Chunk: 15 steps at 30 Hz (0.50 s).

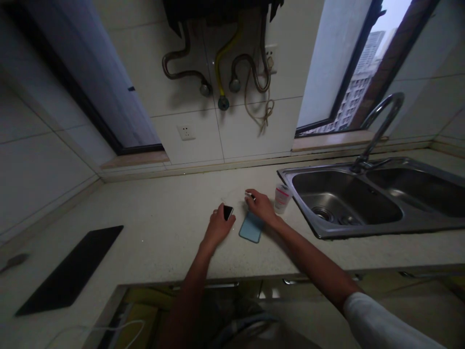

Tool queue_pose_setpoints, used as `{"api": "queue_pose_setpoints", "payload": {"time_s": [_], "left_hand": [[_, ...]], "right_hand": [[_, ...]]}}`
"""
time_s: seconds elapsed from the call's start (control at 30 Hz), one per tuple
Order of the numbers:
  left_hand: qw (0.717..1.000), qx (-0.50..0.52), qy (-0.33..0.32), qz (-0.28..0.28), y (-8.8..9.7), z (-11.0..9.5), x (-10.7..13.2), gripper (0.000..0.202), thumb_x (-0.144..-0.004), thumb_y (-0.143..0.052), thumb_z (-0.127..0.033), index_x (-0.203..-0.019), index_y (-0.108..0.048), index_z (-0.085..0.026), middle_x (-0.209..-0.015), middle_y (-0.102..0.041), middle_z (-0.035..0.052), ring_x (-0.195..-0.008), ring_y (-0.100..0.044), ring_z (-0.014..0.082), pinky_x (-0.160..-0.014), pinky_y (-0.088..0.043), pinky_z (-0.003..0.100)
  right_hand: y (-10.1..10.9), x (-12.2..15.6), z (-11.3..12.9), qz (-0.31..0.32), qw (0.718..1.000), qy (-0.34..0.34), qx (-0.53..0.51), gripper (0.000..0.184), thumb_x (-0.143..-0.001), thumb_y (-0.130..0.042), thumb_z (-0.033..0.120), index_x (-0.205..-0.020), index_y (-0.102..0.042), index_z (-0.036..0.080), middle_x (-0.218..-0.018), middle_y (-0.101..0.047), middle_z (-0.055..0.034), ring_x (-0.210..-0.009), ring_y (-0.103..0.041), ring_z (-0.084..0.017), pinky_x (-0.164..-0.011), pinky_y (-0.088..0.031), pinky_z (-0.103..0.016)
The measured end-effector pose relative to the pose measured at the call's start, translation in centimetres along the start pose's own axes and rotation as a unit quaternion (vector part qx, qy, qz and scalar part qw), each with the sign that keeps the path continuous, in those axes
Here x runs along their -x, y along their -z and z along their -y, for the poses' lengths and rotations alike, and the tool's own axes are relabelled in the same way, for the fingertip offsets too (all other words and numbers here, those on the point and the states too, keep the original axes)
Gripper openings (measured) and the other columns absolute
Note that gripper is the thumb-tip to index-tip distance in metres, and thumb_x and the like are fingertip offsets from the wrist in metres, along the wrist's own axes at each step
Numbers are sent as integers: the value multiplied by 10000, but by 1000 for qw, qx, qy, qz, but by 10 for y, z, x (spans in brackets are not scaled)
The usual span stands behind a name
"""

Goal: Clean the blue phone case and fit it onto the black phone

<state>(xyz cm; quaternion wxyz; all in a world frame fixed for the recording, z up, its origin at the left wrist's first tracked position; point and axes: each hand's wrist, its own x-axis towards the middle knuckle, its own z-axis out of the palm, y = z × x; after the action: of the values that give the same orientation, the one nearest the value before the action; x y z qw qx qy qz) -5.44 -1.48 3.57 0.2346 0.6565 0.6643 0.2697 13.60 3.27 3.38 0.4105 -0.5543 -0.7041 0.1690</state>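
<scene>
My left hand [217,227] is closed around a small dark flat rectangular object with a pale edge [227,212], low over the counter. To its right, my right hand [262,207] pinches a small white-and-dark piece [249,195], too small to name and partly covered by the fingers. Under the right wrist lies a light blue flat rectangle with rounded corners [251,228], like a phone case or phone; the wrist hides part of it. A clear plastic cup with red markings [282,198] stands just right of the right hand.
The pale counter [163,218] runs along the tiled wall. On the right is a steel double sink [305,213] with a curved faucet [381,116]. A black flat board [72,271] lies at the left. Pipes [220,63] hang from a black unit above.
</scene>
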Motion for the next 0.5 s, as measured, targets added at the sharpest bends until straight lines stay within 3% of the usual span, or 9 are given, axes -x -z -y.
{"api": "queue_pose_setpoints", "payload": {"time_s": [0.1,0.27,0.37,0.5], "left_hand": [[991,-130,3,7,-3,-2,9,771,-872,-566,-401,-1530,-325,-79,-1355,-543,234,-1254,-505,349,-1008,-417,427],[980,-197,4,-9,-13,-6,17,801,-864,-585,-435,-1536,-340,-73,-1289,-585,225,-1207,-532,348,-964,-440,405],[980,-197,-10,-21,-18,-8,19,807,-859,-589,-441,-1530,-352,-59,-1253,-605,223,-1178,-554,334,-965,-439,389],[983,-181,-24,-25,-22,-15,21,791,-834,-612,-451,-1497,-408,-68,-1231,-620,209,-1157,-582,313,-977,-434,363]], "right_hand": [[2,-4,-3,19,1000,-18,16,449,-892,-542,253,-1330,-576,162,-1146,-724,-98,-952,-678,-197,-856,-518,-301],[10,-7,-2,65,993,-52,79,516,-908,-506,177,-1423,-480,149,-1254,-684,-124,-1056,-667,-196,-914,-514,-303],[19,-2,1,101,982,-67,145,434,-902,-493,127,-1329,-572,143,-1266,-671,-170,-1151,-641,-259,-974,-486,-358],[28,5,10,146,960,-87,221,332,-914,-456,106,-1181,-653,127,-1174,-698,-211,-1120,-666,-303,-928,-499,-384]]}}
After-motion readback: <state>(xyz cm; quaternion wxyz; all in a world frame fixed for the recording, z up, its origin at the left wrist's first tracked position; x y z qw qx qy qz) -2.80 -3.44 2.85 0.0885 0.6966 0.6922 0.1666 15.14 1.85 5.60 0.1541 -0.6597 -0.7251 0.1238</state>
